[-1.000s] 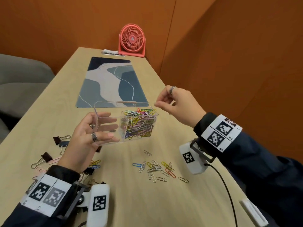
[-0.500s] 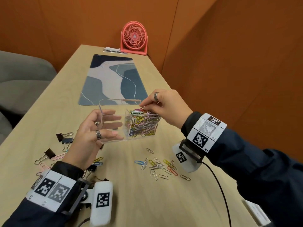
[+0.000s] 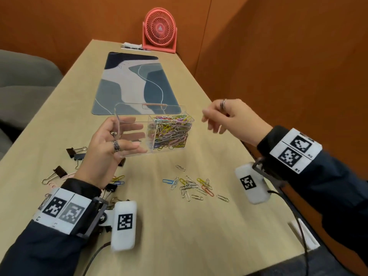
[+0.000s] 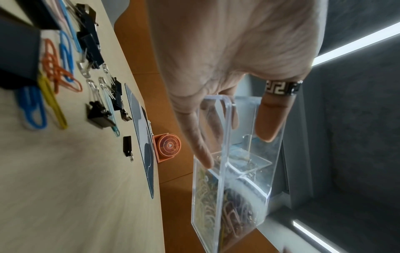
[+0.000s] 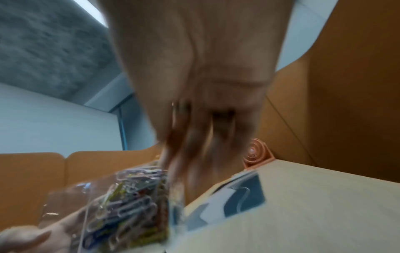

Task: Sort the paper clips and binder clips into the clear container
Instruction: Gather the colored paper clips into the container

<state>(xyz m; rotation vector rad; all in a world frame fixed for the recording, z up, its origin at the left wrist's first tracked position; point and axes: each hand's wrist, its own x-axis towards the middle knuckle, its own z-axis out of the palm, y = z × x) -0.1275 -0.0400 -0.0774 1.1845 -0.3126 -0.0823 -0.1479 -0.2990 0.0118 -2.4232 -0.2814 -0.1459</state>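
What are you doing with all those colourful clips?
A person is sorting clips into a clear box. The left hand holds the box up by its empty side; the other side is packed with colourful paper clips. The right hand hovers beside the box, holding nothing that can be seen. More paper clips lie loose on the table, and black binder clips wait near the left wrist.
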